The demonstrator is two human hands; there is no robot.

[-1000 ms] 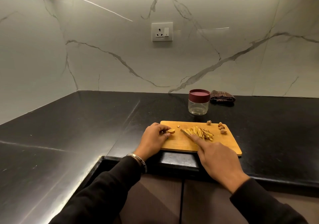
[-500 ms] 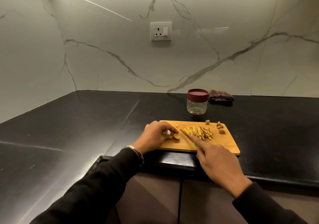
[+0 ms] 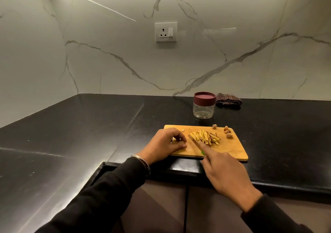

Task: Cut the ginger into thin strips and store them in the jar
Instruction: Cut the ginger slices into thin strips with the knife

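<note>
On the rectangular light wooden cutting board (image 3: 231, 150), which lies at the front edge of the black polished stone surface (image 3: 71, 143), the person's right hand (image 3: 227, 175) is wrapped round a knife with a green handle (image 3: 202, 152), forefinger stretched along the spine, the blade set against the near side of the heap of pale yellow ginger strips (image 3: 206, 137). The left hand (image 3: 165, 145) sits at the board's left end with fingers curled over what seems to be a small remaining piece of ginger; the piece itself is almost wholly hidden, so the grip cannot be made out for certain. A few brownish ginger offcuts (image 3: 227, 132) lie near the far right corner of the board. The clear round jar with the maroon lid (image 3: 204, 105) stands behind the board, lid on and seemingly empty, just beside a folded dark checked cloth (image 3: 228, 99). The step in hand looks like slicing the last piece, and doing it well probably means laying it flat side down, tucking the left fingertips back from the edge, and keeping cuts narrow and parallel; the jar will need opening before anything is scooped in
</note>
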